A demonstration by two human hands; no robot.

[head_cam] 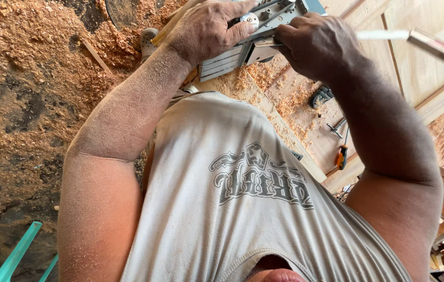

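Both hands are clamped on the grey power planer (243,52) up at the far end of the wooden door panel (420,68), left hand (206,28) over the front knob, right hand (316,44) gripping the rear, tool's long axis running between the 2.

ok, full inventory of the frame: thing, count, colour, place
power tool: 1, grey metal, top centre, gripped by both hands
wood panel: 1, light brown, under the tool, runs to the right edge
wood shavings: many, tan, over the floor at left and on the panel
screwdriver: 1, orange handle, on the panel at right
dark small tool: 1, black, on the panel; kind unclear
green plastic bars: several, teal, bottom left
sleeveless shirt: 1, off-white, centre
left hand: 1, dusty, on the tool
right hand: 1, on the tool
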